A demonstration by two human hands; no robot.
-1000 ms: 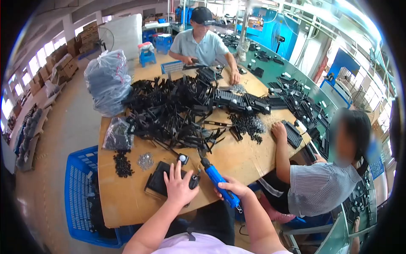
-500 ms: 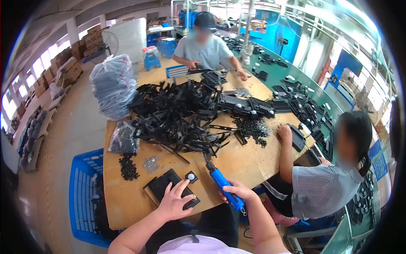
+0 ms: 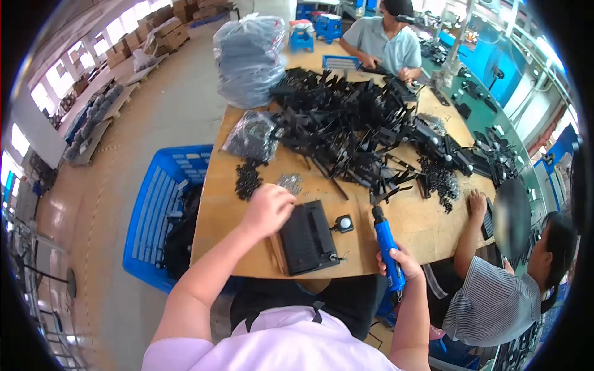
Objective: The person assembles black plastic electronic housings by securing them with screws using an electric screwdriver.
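Observation:
My right hand (image 3: 402, 263) is wrapped round a blue electric screwdriver (image 3: 386, 238), its black tip pointing away from me over the table. My left hand (image 3: 267, 210) is beside the small pile of silver screws (image 3: 289, 183), fingers bent and pressed together; anything between them is hidden. Just right of that hand a flat black plastic panel (image 3: 304, 238) lies at the table's near edge. A small black square part with a white dome (image 3: 344, 223) sits at its right side. Little black parts (image 3: 248, 180) form a heap beyond my left hand.
A large tangle of black plastic parts (image 3: 352, 117) covers the table's middle. Bagged parts (image 3: 250, 136) and a tall wrapped stack (image 3: 249, 62) stand left. A blue crate (image 3: 148, 226) is beside the table. Co-workers sit across (image 3: 387, 46) and at right (image 3: 495, 300).
My left hand has left the black panel and moved to the screw pile. The screwdriver stays in my right hand, now more upright in view. The view has swung left.

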